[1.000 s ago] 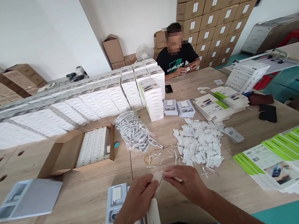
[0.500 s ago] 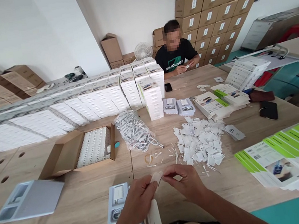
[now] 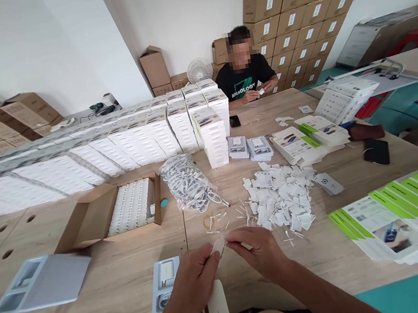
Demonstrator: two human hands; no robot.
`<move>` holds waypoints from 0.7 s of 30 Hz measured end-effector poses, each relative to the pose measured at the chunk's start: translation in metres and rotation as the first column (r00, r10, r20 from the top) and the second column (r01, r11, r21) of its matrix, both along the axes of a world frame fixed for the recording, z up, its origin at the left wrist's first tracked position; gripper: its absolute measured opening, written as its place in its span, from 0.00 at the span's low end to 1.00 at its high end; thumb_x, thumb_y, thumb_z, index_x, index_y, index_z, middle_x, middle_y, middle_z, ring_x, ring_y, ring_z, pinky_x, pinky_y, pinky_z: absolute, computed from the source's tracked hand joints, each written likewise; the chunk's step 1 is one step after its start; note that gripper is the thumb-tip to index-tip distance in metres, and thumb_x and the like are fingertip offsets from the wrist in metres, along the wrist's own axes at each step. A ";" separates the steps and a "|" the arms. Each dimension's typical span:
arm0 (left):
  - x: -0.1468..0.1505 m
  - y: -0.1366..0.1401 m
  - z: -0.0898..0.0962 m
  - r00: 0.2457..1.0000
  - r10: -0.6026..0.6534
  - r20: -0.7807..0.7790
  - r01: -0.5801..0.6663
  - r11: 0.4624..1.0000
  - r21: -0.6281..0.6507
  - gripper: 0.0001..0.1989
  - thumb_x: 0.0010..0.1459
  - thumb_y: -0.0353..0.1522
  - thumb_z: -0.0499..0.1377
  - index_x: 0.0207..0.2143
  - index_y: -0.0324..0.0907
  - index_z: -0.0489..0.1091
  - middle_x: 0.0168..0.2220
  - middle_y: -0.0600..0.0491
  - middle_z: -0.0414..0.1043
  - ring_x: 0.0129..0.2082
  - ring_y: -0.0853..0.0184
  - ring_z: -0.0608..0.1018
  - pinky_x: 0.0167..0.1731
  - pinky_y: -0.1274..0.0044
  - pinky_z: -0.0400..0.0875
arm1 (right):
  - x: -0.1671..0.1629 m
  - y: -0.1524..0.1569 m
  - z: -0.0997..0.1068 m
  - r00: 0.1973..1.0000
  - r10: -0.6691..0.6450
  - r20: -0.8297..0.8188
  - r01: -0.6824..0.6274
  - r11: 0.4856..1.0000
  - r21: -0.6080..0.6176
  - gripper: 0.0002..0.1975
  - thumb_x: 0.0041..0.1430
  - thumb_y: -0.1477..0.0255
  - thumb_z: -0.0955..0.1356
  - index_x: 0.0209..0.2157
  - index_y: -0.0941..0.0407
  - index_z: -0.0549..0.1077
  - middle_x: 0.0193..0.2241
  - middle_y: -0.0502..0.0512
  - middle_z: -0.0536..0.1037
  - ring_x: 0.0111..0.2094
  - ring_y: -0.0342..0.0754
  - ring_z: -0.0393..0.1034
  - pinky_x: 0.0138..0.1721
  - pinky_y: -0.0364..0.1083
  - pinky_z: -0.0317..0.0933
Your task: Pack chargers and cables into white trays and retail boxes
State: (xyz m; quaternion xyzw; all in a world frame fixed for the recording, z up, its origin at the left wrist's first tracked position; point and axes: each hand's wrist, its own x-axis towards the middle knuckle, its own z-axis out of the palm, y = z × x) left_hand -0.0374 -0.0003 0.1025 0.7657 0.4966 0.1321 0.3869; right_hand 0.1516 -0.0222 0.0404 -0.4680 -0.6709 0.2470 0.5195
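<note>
Just above the table's near side, my left hand [image 3: 196,276] is closed on a small whitish, translucent slip [image 3: 218,245] with tiny dark print. The fingers of my right hand [image 3: 259,252] are pinched together at the slip's right end. White printed boxes [image 3: 218,311] stand below my left wrist, partly hidden by the forearm. To the left, a pale tray [image 3: 155,291] carries a white charger [image 3: 167,272] and a coiled cable [image 3: 163,301]. A heap of small white cards and packets [image 3: 279,198] lies beyond my right hand.
Bagged cables [image 3: 187,181] and an open carton [image 3: 91,217] of white pieces lie ahead and left. Green-and-white box sleeves [image 3: 395,230] fan out at right. Stacked white boxes [image 3: 214,142] line the back. A co-worker [image 3: 246,79] sits across the table, holding a small white item.
The slip has turned slightly between my fingers, and its print shows more upright. Both hands stay in nearly the same place. Across the table, the co-worker's white item has shifted slightly.
</note>
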 end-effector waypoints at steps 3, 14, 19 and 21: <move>0.000 0.001 -0.004 1.000 0.017 -0.019 -0.017 0.999 0.027 0.19 0.64 0.39 0.48 0.20 0.44 0.53 0.17 0.60 0.55 0.22 0.70 0.63 0.25 0.75 0.49 | -0.003 0.000 0.001 0.997 0.002 -0.071 -0.012 0.990 -0.142 0.06 0.58 0.73 0.68 0.36 0.50 0.78 0.30 0.49 0.81 0.30 0.45 0.75 0.34 0.42 0.68; -0.003 0.007 -0.006 0.996 0.022 -0.088 -0.018 0.999 0.044 0.19 0.64 0.39 0.47 0.21 0.44 0.50 0.18 0.60 0.54 0.22 0.70 0.61 0.25 0.75 0.48 | -0.005 0.001 0.000 0.981 -0.043 -0.189 0.004 0.979 -0.205 0.02 0.57 0.74 0.68 0.32 0.53 0.74 0.30 0.51 0.77 0.30 0.44 0.70 0.34 0.43 0.66; -0.002 0.005 -0.006 0.996 0.013 -0.084 -0.010 0.999 0.034 0.18 0.63 0.38 0.48 0.20 0.44 0.51 0.17 0.59 0.56 0.21 0.69 0.62 0.25 0.75 0.48 | 0.002 0.011 0.008 0.992 0.039 -0.121 -0.051 0.994 -0.099 0.04 0.59 0.72 0.68 0.33 0.52 0.76 0.32 0.52 0.76 0.31 0.44 0.70 0.33 0.43 0.65; -0.002 0.004 -0.006 0.997 0.013 -0.076 -0.010 0.999 0.037 0.19 0.63 0.38 0.48 0.20 0.44 0.51 0.17 0.59 0.56 0.21 0.70 0.62 0.25 0.75 0.48 | 0.003 0.012 0.010 0.995 0.058 -0.076 -0.064 0.995 -0.078 0.05 0.60 0.73 0.67 0.33 0.52 0.75 0.32 0.52 0.75 0.33 0.45 0.70 0.35 0.43 0.64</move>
